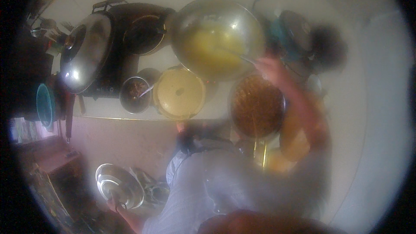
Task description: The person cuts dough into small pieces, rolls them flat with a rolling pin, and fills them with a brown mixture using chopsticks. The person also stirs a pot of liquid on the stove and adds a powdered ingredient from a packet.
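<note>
My right hand [269, 68] is closed around the handle of a metal utensil [248, 59]. The utensil reaches into a large metal wok [195, 16] that holds a yellow liquid [211, 47]; its far end is blurred in there. Low on the left, away from the counter, my left hand [113, 203] grips a round steel lid [128, 187] at its middle. Just below the wok stands a pan of brown, sauce-like food [256, 104], its handle towards my body. Beside that pan is a round yellow lid or container [178, 100] with a dark spot in its centre.
A small metal bowl [125, 102] with brown food and a spoon stands left of the yellow round. Further left are a dark pan [141, 37] and a large domed steel lid [94, 52] on a black stove. A teal basin [45, 105] lies beyond the counter's front edge [113, 118].
</note>
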`<state>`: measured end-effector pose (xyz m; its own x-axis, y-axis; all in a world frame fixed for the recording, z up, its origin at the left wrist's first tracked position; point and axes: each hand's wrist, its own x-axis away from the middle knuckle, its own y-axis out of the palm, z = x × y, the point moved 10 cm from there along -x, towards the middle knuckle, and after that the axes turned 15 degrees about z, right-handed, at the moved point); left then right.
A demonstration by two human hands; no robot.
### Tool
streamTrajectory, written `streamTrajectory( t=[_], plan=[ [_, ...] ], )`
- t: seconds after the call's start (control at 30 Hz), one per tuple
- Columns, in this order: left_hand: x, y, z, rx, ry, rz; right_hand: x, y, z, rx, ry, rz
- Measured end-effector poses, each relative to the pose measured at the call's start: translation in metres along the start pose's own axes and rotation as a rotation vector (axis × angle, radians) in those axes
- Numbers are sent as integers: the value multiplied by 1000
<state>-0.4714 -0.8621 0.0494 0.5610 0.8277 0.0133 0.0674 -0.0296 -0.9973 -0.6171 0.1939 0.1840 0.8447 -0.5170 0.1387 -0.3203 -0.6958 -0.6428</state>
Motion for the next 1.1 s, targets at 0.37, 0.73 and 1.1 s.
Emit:
streamTrajectory(
  t=[0.37,0.73,1.1],
  plan=[
    [19,5,29,42,64,-29,52,-65,-65,283,-314,470],
    [15,-3,34,47,99,248,94,-82,-120,800,-599,708],
    [10,6,34,-47,105,271,54,-69,-85,1092,-554,503]
  ],
)
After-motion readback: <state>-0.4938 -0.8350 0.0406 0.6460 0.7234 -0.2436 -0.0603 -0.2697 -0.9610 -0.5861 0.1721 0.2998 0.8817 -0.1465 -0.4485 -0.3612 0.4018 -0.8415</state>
